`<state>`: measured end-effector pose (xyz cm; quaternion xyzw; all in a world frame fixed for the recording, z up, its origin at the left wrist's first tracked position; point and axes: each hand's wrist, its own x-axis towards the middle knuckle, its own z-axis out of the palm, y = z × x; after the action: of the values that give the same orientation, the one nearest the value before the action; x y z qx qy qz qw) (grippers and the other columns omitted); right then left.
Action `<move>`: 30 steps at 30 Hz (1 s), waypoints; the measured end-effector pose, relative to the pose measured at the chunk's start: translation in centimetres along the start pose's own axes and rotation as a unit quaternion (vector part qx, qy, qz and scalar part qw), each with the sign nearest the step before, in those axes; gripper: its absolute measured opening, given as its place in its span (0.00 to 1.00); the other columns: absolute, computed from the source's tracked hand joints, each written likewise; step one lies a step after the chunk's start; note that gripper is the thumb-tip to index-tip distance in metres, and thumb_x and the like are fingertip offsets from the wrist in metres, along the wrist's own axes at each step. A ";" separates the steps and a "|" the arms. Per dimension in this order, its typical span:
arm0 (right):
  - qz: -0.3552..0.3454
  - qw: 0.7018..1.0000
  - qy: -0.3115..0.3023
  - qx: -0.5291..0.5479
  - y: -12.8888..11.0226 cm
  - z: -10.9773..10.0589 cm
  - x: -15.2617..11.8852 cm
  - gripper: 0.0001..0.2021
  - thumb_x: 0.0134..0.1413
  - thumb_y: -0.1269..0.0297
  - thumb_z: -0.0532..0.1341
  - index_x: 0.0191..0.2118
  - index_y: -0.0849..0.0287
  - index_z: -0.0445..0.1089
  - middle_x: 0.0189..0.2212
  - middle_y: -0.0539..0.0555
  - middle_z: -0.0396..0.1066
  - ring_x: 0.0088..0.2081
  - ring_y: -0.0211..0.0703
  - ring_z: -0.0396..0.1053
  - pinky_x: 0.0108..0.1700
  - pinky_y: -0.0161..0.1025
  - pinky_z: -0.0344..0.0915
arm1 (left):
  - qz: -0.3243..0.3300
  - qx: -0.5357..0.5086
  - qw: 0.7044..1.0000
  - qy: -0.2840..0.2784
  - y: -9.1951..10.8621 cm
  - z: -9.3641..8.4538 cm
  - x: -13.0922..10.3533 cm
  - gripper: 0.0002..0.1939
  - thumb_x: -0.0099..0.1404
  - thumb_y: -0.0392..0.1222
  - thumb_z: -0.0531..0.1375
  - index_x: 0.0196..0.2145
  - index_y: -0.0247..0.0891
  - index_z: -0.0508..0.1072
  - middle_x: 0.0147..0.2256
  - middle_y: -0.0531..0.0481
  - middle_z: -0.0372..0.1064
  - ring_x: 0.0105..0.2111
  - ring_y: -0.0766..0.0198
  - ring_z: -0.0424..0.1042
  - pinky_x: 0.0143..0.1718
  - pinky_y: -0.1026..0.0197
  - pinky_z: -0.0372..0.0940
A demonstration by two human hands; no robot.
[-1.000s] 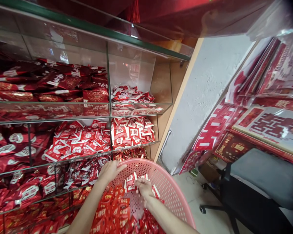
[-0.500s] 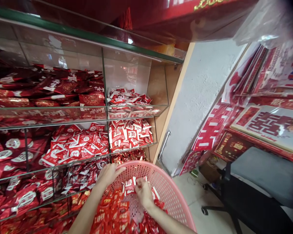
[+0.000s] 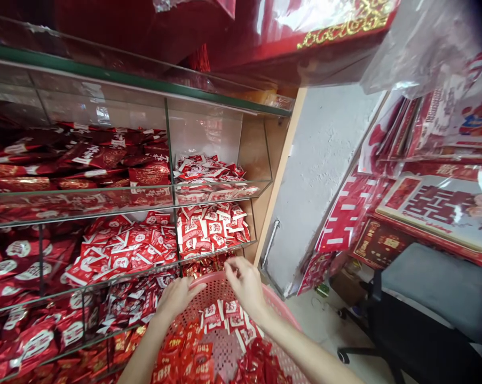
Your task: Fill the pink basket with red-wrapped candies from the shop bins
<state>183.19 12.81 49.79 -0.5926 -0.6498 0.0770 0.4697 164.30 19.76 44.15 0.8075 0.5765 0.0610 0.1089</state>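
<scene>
My left hand (image 3: 175, 300) is closed on the far-left rim of a pink perforated plastic basket (image 3: 285, 309), the thumb lying along the inner side. Over the far rim is my right hand (image 3: 246, 285), its fingers loosely curled and a little apart, with nothing visible in them. Inside the basket, small red-and-white candy packets (image 3: 230, 313) rest at the far side. Orange-red wrapped candies (image 3: 184, 352) fill the left part, and dark red shiny ones (image 3: 260, 362) lie at the near right.
Glass-fronted shelves (image 3: 208, 194) stand ahead and left, their compartments holding red-and-white packets (image 3: 214, 228) and larger dark red bags (image 3: 92, 152). A pale wall (image 3: 321, 160) rises on the right. Beyond it are a black office chair (image 3: 417, 314) and red printed decorations (image 3: 347, 210).
My right hand has risen from the packets inside the basket to above the far rim, uncovering red-and-white packets. My left hand stays at the rim. The view has tilted up slightly.
</scene>
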 end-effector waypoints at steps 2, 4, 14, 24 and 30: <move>-0.017 0.999 0.040 0.025 -0.9 -1.0 2.3 0.11 0.57 0.63 0.51 0.36 0.58 0.70 0.33 0.53 0.71 0.33 0.39 0.67 0.36 0.33 0.59 | 0.000 -0.003 1.000 0.001 0.0 0.0 0.0 0.31 0.59 0.67 0.41 0.30 0.39 0.70 0.33 0.42 0.74 0.36 0.53 0.73 0.31 0.61 0.58; -0.014 0.998 0.060 0.030 -1.3 -1.5 4.4 0.10 0.55 0.63 0.53 0.35 0.58 0.71 0.34 0.54 0.72 0.34 0.39 0.67 0.37 0.34 0.60 | 0.004 -0.010 1.000 -0.001 -0.1 0.0 0.0 0.31 0.59 0.67 0.41 0.30 0.40 0.70 0.33 0.42 0.74 0.36 0.54 0.73 0.31 0.61 0.58; 0.096 0.995 0.019 0.021 0.5 0.0 9.6 0.09 0.47 0.63 0.59 0.24 0.59 0.74 0.23 0.52 0.74 0.26 0.38 0.68 0.29 0.32 0.59 | 0.013 -0.016 1.000 -0.001 -0.2 0.1 0.1 0.30 0.60 0.66 0.41 0.30 0.39 0.71 0.33 0.42 0.74 0.37 0.54 0.72 0.34 0.61 0.58; 0.218 0.962 -0.049 0.159 0.3 0.1 10.1 0.15 0.46 0.60 0.59 0.15 0.60 0.64 0.10 0.46 0.63 0.09 0.28 0.51 0.13 0.28 0.49 | 0.011 -0.011 1.000 -0.001 0.1 -0.3 -0.1 0.31 0.60 0.66 0.41 0.30 0.39 0.70 0.33 0.41 0.74 0.37 0.54 0.73 0.32 0.61 0.58; 0.258 0.935 -0.054 0.236 -0.3 0.0 10.1 0.13 0.46 0.65 0.59 0.15 0.60 0.62 0.09 0.45 0.62 0.08 0.27 0.50 0.10 0.27 0.44 | 0.011 -0.006 1.000 0.000 0.2 -0.4 -0.2 0.30 0.60 0.66 0.41 0.30 0.39 0.70 0.32 0.42 0.74 0.36 0.54 0.73 0.31 0.61 0.58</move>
<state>184.47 21.24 55.26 -0.6071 -0.4618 0.3783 0.5245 164.34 19.54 44.55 0.8133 0.5670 0.0652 0.1132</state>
